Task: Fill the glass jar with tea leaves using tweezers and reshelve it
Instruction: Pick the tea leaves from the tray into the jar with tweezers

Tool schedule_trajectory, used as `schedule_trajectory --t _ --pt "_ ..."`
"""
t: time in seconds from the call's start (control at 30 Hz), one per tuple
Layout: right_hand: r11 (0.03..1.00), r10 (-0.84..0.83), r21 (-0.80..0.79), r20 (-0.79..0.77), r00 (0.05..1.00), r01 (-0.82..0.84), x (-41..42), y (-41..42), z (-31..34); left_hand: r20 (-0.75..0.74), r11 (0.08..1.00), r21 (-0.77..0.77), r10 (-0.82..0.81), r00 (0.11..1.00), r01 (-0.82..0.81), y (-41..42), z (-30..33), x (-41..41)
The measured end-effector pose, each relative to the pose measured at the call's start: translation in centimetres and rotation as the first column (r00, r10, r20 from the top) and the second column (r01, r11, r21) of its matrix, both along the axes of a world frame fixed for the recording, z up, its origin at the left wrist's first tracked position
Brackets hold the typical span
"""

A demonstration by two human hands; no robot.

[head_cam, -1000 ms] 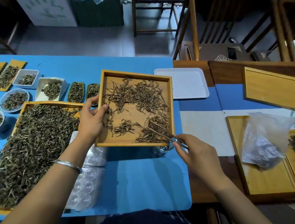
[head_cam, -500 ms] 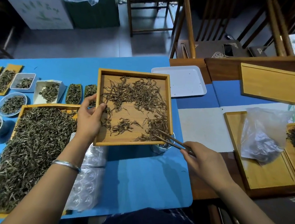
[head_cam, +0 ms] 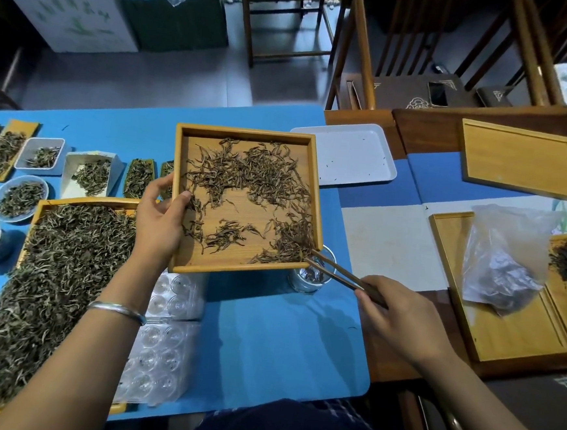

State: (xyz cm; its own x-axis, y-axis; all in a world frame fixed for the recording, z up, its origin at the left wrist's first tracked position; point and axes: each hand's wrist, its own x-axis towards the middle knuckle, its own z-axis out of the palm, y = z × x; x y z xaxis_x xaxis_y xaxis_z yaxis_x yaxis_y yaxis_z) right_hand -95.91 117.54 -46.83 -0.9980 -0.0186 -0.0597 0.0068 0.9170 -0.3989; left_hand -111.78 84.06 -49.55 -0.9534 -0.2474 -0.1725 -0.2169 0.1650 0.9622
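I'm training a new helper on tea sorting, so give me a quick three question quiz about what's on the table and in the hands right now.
1. True or false: the left hand grips the edge of the square wooden tray of dark leaves.
2. Multiple choice: the tips of the tweezers held by the right hand are at the tray's A) far left corner, B) centre, C) near right corner.
3. Fill in: the glass jar stands partly hidden under the tray's near right ____.

Key
1. True.
2. C.
3. Corner.
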Motion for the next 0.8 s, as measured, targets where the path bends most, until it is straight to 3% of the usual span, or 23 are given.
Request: schedule_trajectory --t 0.2,0.43,0.8 --pt "1.000 -0.028 -0.004 0.023 0.999 0.028 0.4 0.3 -0.2 -0.004 1.000 -0.014 -0.001 1.000 0.001 -0.2 -0.1 -0.2" --pt "1.000 -0.023 -0.008 -0.131 0.991 0.023 -2.0 -1.8 0.5 -0.005 1.000 -0.024 -0.009 1.000 0.009 -0.2 0.0 -0.4" --pt "0.999 -0.014 0.047 -0.102 0.995 0.019 -2.4 -2.3 -0.4 0.004 1.000 -0.022 -0.016 1.000 0.016 -0.2 -0.1 -0.5"
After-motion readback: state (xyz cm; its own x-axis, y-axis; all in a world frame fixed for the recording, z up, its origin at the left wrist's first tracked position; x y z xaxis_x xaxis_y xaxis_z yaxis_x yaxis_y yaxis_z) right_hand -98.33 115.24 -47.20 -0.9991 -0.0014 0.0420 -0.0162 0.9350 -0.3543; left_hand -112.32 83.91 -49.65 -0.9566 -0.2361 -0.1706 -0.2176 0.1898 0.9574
